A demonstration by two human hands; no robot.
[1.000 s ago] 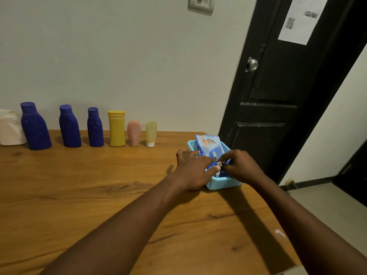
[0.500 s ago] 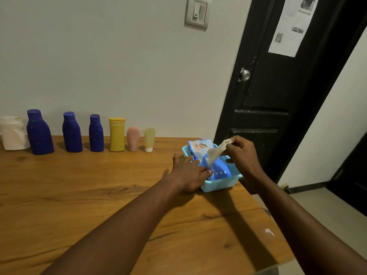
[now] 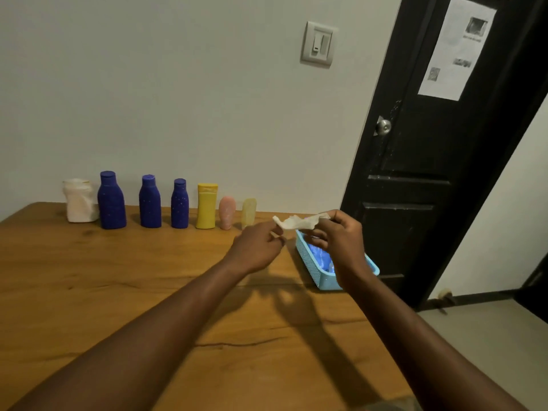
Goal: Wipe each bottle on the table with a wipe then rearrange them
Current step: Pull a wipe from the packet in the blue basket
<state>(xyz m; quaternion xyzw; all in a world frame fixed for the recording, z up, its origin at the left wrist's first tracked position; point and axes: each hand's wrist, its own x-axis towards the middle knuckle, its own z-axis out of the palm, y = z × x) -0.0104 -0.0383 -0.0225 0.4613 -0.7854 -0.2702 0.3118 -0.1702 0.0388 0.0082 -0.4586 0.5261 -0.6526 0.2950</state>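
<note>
Table (image 3: 118, 292) fills most of the view, wooden and pushed against the wall. The bottles line up along its back edge, which leaves the front free for working. Left to right it's a white tub (image 3: 80, 201), big blue bottle (image 3: 111, 201), mid blue bottle (image 3: 150, 203), small blue bottle (image 3: 179, 204), yellow bottle (image 3: 206, 207), pink bottle (image 3: 227, 213) and a little pale bottle (image 3: 248, 212). So basically tallest to shortest, all upright with no hand on them, and I'd say no wiping has happened yet.

Blue basket (image 3: 308, 262) sits near the table's right edge, handy for the right hand (image 3: 341, 235). Something blue lies in it, probably the wipe pack, but the hand covers most of it so I can't swear to that.

Both hands are up off the table beside the basket. Right one pinches one end of the wipe (image 3: 299, 222) between thumb and fingertips, and the left hand (image 3: 256, 247) pinches the other end, so it hangs stretched in the air between them. My guess is they're spreading it flat so it covers more bottle per swipe. The pale bottle is nearest, so that's probably the first one to get cleaned.
</note>
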